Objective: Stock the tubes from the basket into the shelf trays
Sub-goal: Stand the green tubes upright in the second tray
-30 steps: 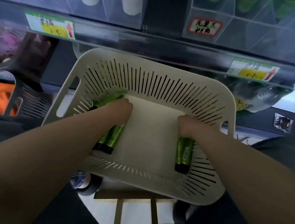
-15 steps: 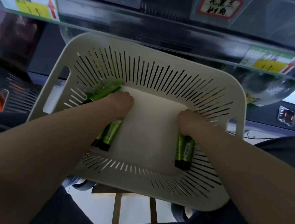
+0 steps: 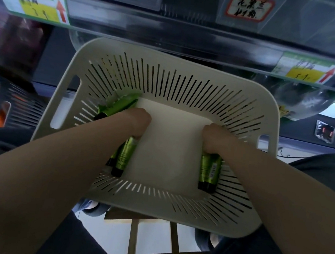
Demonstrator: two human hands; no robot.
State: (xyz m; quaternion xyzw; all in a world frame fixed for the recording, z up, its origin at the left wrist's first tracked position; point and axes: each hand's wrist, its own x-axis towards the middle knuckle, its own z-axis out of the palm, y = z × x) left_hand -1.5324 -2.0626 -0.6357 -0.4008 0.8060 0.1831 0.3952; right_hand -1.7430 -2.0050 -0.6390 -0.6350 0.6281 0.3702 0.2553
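Fingers of left hand point(image 3: 136, 122) curled round left tubes point(image 3: 126, 155) (caps nearest) | right hand point(image 3: 216, 138) grips right tubes point(image 3: 209, 171); loose tube point(image 3: 119, 106) far left | all inside basket point(image 3: 208, 66)

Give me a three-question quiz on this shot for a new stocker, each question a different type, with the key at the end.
1. True or false: the left hand is empty inside the basket.
2. Multiple choice: the tubes that the right hand grips are A) green with dark caps, B) white, C) orange.
3. Fill in: further tubes lie in the basket's far ____ corner.
Key: 1 false, it grips a tube bundle; 2 A; 3 left.
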